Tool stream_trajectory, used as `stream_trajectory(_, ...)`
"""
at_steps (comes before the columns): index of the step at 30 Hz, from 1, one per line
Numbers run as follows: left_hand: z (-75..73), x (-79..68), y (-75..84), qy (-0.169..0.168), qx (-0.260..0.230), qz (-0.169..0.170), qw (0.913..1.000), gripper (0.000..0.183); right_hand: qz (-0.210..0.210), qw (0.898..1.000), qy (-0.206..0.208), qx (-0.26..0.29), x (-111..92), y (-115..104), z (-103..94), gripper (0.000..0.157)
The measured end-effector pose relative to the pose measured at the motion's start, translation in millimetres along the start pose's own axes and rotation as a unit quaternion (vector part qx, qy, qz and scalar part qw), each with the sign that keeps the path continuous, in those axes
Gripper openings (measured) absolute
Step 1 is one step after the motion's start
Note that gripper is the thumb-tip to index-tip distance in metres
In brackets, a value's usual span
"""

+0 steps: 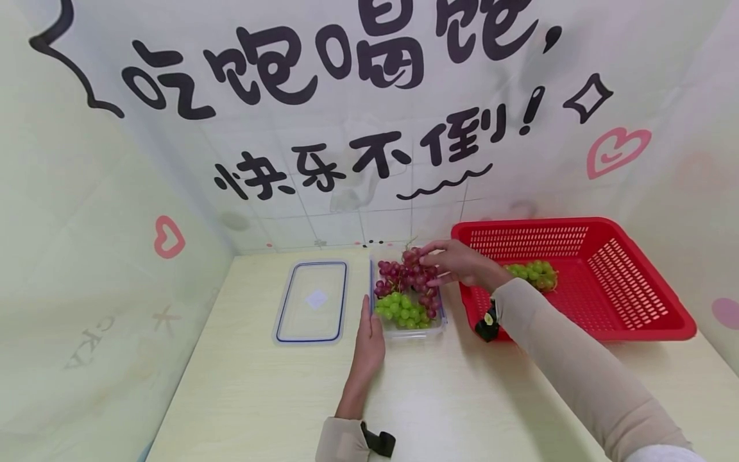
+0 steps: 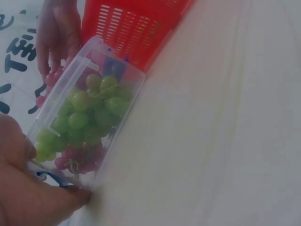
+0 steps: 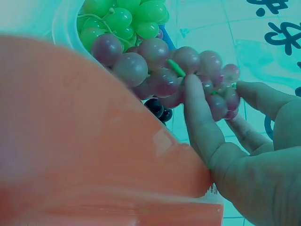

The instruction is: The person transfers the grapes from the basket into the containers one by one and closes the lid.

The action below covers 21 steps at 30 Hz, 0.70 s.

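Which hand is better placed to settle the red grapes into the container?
Probably the right hand: it holds the red grapes, while the left hand rests against the clear container's side.

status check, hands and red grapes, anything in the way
Right hand gripping red grapes, far end of box. Left hand against box side. Green grapes at near end, possible crowding.

Pale wood-grained tabletop against whitish walls with bold black Chinese characters and pink heart outlines
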<state>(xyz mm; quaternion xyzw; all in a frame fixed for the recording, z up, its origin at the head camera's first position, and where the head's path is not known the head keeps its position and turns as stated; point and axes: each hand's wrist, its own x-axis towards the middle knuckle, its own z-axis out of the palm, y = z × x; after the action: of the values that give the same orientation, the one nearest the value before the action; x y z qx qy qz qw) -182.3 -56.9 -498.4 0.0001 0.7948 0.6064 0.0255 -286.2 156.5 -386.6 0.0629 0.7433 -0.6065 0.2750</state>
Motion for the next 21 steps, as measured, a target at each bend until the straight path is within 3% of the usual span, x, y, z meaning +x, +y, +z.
stream_trajectory(9, -0.6, 0.0, 1.7, -0.001, -0.005, -0.007, 1.0, 0.055, -0.02, 0.999, -0.019, -0.041, 0.1, 2.0, -1.1, 0.034)
stream_trajectory(21, -0.4, -1.2, 3.0, -0.005, -0.006, -0.006, 1.0, 0.055, -0.012, 0.999, -0.004, -0.036, -3.0, -1.5, -1.2, 0.034)
